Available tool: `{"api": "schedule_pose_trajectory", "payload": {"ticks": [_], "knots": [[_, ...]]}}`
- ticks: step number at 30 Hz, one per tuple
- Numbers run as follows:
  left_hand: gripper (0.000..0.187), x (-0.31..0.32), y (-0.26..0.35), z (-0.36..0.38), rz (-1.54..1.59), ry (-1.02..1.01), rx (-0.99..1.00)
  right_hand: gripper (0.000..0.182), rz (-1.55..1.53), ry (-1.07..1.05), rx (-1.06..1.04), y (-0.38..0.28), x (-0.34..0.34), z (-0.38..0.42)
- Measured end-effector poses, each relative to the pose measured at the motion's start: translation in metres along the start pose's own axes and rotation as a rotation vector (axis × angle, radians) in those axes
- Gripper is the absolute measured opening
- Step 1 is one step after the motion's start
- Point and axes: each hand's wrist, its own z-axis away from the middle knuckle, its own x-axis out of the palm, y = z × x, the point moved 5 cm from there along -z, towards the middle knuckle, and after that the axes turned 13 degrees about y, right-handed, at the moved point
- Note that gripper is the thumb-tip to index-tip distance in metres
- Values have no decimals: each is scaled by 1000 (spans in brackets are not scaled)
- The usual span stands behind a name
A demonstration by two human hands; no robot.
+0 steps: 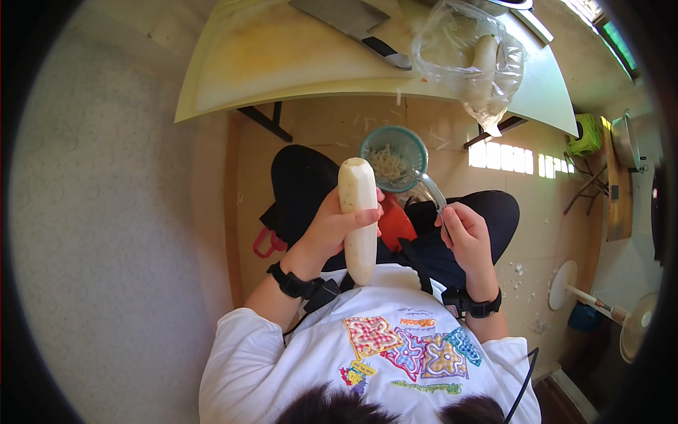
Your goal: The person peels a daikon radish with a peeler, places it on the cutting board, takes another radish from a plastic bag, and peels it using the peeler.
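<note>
My left hand (pixel 330 225) is wrapped round a long white daikon radish (pixel 358 201), which stands nearly upright in front of my chest, its cut end pointing away from me. Much of its surface looks pale and peeled. In my right hand (pixel 469 232) is the handle of a metal peeler (pixel 433 189), its head held beside the radish and apart from it. Beyond my hands, on the floor between my knees, a teal bin (pixel 365 146) holds white peel shavings (pixel 387 164).
A table (pixel 247 78) ahead bears a cleaver (pixel 346 20) with a black handle and a clear plastic bag (pixel 452 49) with another radish (pixel 484 60). Scraps dot the floor. A white fan (pixel 639 326) stands at right, and a wall (pixel 120 212) runs along my left.
</note>
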Motion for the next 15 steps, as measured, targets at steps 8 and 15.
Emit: {"api": "schedule_pose_trajectory", "payload": {"ticks": [8, 15], "knots": [[53, -2, -3, -6, -106, 97, -83, 25, 25, -8, -7, -4, -1, -2], [49, -15, -19, -13, 178, 46, -293, 25, 25, 3, 1, -2, -3, -1]]}}
